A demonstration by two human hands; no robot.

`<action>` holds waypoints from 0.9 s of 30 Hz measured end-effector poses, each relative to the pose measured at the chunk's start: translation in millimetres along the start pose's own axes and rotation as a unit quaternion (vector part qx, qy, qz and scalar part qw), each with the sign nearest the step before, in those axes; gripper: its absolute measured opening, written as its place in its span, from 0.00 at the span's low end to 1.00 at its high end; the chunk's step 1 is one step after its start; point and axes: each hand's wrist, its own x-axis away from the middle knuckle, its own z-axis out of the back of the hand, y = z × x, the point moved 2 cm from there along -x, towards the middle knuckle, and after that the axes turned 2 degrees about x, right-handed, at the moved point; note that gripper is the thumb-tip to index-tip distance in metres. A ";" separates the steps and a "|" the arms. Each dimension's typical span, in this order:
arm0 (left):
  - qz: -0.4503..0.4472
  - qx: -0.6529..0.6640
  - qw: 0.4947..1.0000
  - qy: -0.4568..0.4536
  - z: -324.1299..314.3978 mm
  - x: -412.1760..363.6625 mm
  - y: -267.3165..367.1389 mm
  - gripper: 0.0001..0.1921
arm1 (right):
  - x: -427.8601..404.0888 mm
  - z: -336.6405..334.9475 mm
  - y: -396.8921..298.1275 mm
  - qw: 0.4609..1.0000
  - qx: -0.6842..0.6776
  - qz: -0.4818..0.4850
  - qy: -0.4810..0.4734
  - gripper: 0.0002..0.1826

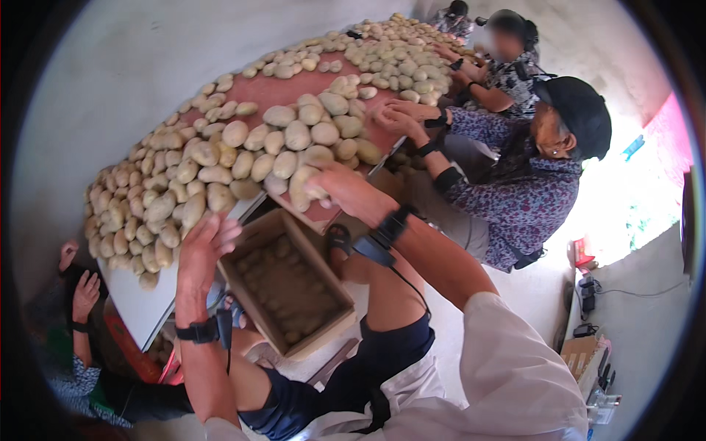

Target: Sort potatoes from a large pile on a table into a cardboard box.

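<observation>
My right hand (345, 190) is curled around a pale potato (300, 190) at the near edge of the table (265, 91), whose top is reddish there. Fingers spread and slightly bent, my left hand (207, 245) is over the table edge beside the heap of potatoes (204, 154); I see nothing in it. Between my forearms, below table level, a tilted brown box (322, 337) stands before my knees. Potatoes (287, 297) lie inside it in shadow. Both my wrists wear black straps with small devices and cables.
To my right sits a co-worker (513, 193) in a dark cap, hands together over the table edge. Further back are other people (504, 71). Another person's hand (86, 295) is at far left, near a red crate (129, 347). Power adapters (587, 292) lie by the right wall.
</observation>
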 end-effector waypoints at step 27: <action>0.078 -0.041 0.996 0.010 26.3 -21.4 -57.6 0.21 | 145.8 -48.6 9.3 0.996 -0.063 0.034 -0.057 0.23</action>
